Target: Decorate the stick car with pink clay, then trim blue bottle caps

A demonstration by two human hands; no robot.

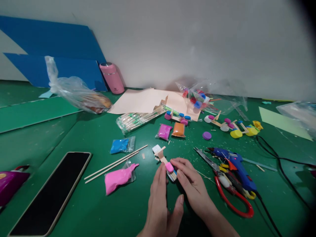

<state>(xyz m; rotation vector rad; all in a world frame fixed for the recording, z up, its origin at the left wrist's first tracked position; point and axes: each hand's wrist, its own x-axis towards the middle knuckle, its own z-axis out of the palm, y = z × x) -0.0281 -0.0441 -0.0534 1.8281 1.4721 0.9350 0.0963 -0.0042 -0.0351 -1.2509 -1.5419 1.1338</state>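
Observation:
A small craft-stick model [162, 157] lies on the table in front of me, with a white piece at its far end, a pink piece [169, 167] on top and some blue near my right thumb. My left hand [160, 200] is on its left side, fingers stretched out together with the tips at the model and the thumb held apart. From the right, my right hand [191, 184] has its thumb and forefinger on the model's near end. The fingers partly cover that end. Left of my hands lie a pink clay packet [118, 178] and two wooden sticks [116, 163].
Right are scissors [233, 197] and a blue glue gun [234, 164] with its black cable. Behind lie clay packets [164, 131], a bundle of sticks [140, 118] and finished-looking models [222, 124]. A phone [51, 194] is at left; a pink flask [112, 78] stands by the wall.

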